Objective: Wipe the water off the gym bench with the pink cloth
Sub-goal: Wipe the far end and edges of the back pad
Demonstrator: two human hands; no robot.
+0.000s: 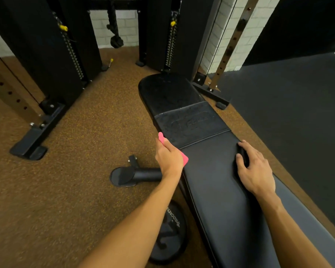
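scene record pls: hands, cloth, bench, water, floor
left hand: grips pink cloth at the bench's left edge
right hand: rests on the bench, fingers relaxed
bench: black, flat; near section smooth, far section mottled
water: no drops clearly visible
floor: weight plate lying left of the bench

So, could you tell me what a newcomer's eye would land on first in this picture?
The bright pink cloth, held in the left hand at the left edge of the black gym bench, stands out at once against the dark surroundings. Next comes the right hand resting on the bench's right side, then a yellow pin on the black machine at upper left.
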